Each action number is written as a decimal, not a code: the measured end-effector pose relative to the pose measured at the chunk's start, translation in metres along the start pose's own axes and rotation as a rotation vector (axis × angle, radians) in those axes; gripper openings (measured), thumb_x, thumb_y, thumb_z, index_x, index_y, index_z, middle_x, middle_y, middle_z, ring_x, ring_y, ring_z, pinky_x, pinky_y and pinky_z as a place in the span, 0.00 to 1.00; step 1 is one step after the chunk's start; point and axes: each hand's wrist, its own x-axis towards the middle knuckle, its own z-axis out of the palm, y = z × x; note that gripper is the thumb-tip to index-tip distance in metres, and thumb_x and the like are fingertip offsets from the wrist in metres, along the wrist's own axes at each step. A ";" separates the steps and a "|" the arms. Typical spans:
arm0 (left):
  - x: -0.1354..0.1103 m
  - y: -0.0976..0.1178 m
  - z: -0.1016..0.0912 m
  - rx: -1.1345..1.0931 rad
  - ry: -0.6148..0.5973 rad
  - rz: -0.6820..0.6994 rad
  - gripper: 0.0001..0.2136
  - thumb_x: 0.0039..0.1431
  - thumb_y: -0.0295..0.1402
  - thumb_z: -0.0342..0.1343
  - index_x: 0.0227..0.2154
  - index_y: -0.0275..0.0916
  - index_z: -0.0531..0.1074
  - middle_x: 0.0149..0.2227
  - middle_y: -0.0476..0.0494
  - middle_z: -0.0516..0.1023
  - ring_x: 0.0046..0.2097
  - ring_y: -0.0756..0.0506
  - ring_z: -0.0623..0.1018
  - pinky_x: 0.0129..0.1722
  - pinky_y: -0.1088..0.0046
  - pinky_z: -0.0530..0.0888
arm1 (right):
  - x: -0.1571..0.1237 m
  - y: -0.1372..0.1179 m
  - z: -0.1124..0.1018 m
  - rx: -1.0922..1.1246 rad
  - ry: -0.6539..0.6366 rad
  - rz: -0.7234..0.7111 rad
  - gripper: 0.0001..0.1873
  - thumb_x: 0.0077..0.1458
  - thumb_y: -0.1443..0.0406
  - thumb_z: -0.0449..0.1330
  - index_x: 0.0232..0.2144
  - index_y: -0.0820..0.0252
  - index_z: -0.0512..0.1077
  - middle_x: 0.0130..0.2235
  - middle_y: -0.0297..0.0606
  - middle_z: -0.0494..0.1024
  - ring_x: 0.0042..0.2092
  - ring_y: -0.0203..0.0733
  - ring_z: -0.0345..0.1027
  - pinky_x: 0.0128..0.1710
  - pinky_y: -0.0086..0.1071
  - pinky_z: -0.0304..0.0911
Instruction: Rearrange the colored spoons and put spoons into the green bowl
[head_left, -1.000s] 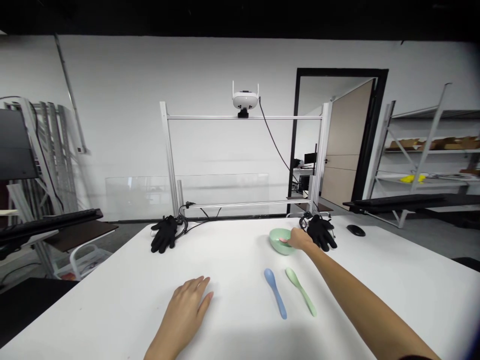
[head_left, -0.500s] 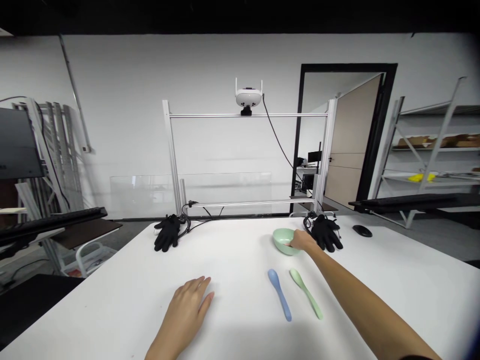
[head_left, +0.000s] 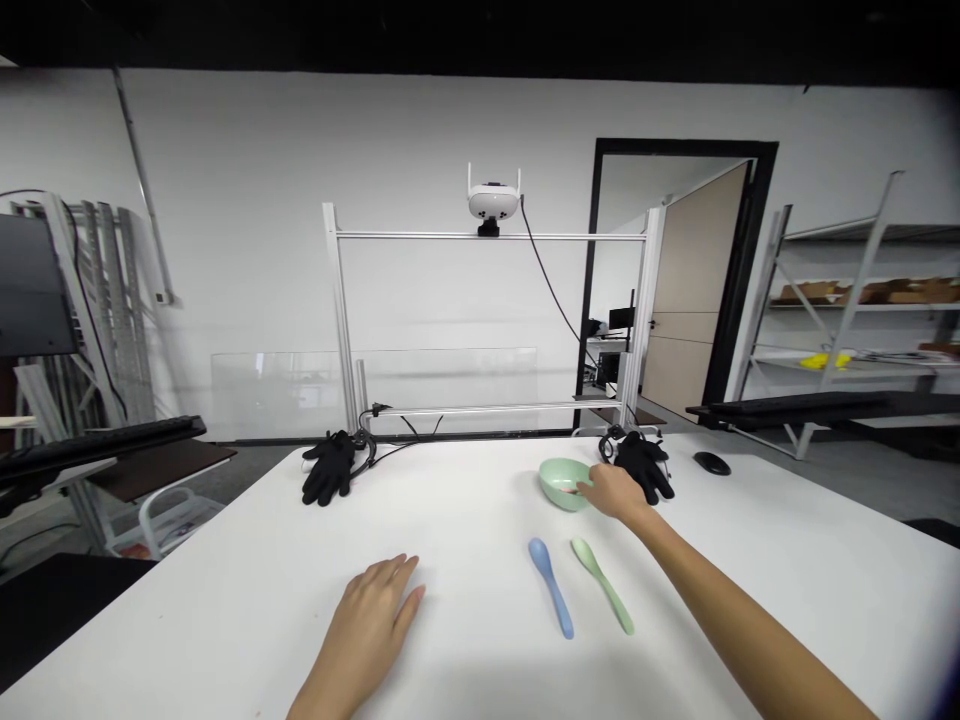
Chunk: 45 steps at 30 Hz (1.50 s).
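Okay, from my end of the head camera, the right hand [head_left: 611,492] is out at the far side of the white table [head_left: 225,610], its fingers [head_left: 586,488] at the right rim of a pale green bowl [head_left: 561,485]. The fingertips seem to curl over the rim, but I can't tell whether they're gripping it or only touching. The bowl sits flat on the tabletop, right of centre, and I can't make out whether anything is inside. The left hand [head_left: 367,630] lies palm down near the table's near edge, fingers apart and empty.

As far as I can judge, the bowl is the only thing being handled. A blue spoon [head_left: 550,587] and a light green spoon [head_left: 602,585] lie flat side by side on the near side of the bowl, untouched and well apart from the left hand. A black glove [head_left: 645,468] lies just beyond the right hand, and another black glove [head_left: 328,467] lies far left. Behind them stands an aluminium frame [head_left: 487,235] carrying a white camera [head_left: 493,200].
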 end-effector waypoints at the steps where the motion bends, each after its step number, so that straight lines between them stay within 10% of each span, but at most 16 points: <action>1: 0.000 0.000 0.000 -0.003 0.006 0.002 0.24 0.72 0.42 0.43 0.63 0.40 0.71 0.64 0.39 0.74 0.64 0.36 0.72 0.62 0.54 0.70 | -0.009 0.001 -0.003 -0.006 0.028 -0.020 0.24 0.62 0.51 0.54 0.44 0.64 0.79 0.50 0.56 0.79 0.55 0.58 0.71 0.45 0.40 0.65; 24: -0.001 0.007 -0.001 0.018 0.007 0.021 0.24 0.72 0.42 0.42 0.63 0.40 0.70 0.63 0.39 0.74 0.64 0.37 0.72 0.61 0.55 0.70 | -0.150 0.019 0.015 0.100 0.174 -0.107 0.24 0.66 0.56 0.49 0.52 0.63 0.76 0.51 0.51 0.79 0.54 0.55 0.70 0.48 0.41 0.66; 37: -0.002 0.009 -0.004 0.005 0.012 0.021 0.24 0.72 0.42 0.42 0.62 0.39 0.71 0.63 0.38 0.75 0.63 0.37 0.73 0.61 0.54 0.70 | -0.139 0.013 0.006 0.130 0.129 -0.090 0.24 0.66 0.55 0.50 0.53 0.61 0.75 0.55 0.51 0.78 0.57 0.56 0.69 0.50 0.41 0.65; 45: 0.002 0.012 -0.007 0.017 0.000 0.030 0.25 0.72 0.42 0.41 0.64 0.37 0.69 0.64 0.37 0.74 0.64 0.37 0.72 0.61 0.54 0.70 | -0.058 0.004 -0.015 0.086 0.090 -0.101 0.24 0.65 0.54 0.51 0.52 0.64 0.75 0.51 0.52 0.79 0.53 0.53 0.73 0.44 0.36 0.63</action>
